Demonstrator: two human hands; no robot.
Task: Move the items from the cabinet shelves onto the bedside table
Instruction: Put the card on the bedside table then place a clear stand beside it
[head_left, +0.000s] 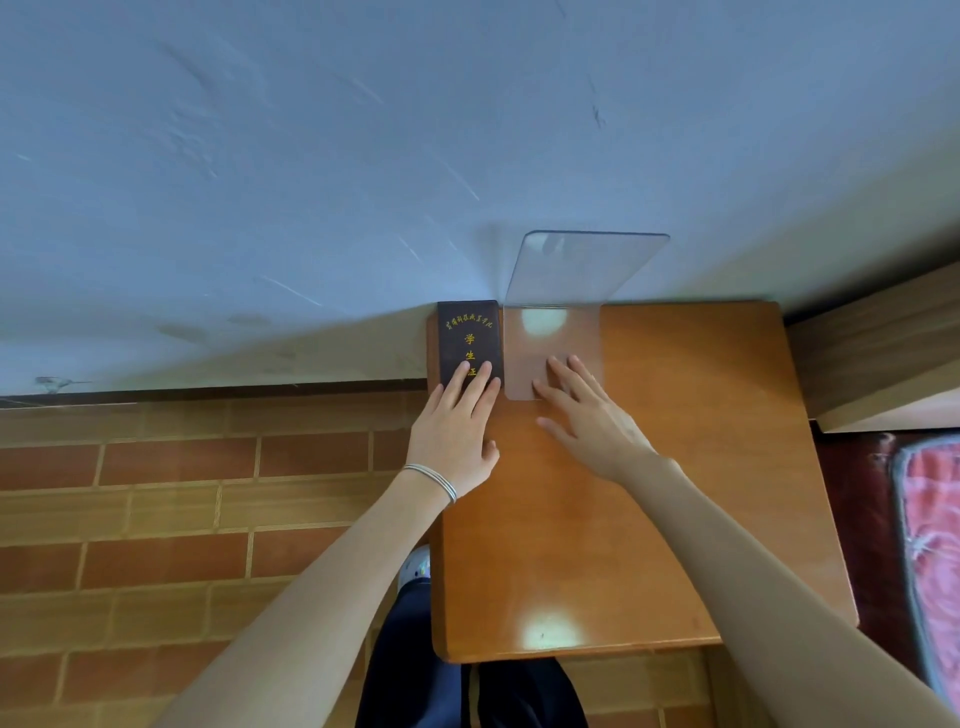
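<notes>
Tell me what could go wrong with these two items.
The dark booklet lies at the far left edge of the bedside table; a push from the left hand might slide it off. The clear plastic sheet is bent upright; the right hand pressing its flat part might tip it.

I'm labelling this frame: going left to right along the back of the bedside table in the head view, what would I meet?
dark booklet, with the left hand on it → clear plastic stand, with the right hand on it → bare top of the bedside table → wooden panel
</notes>
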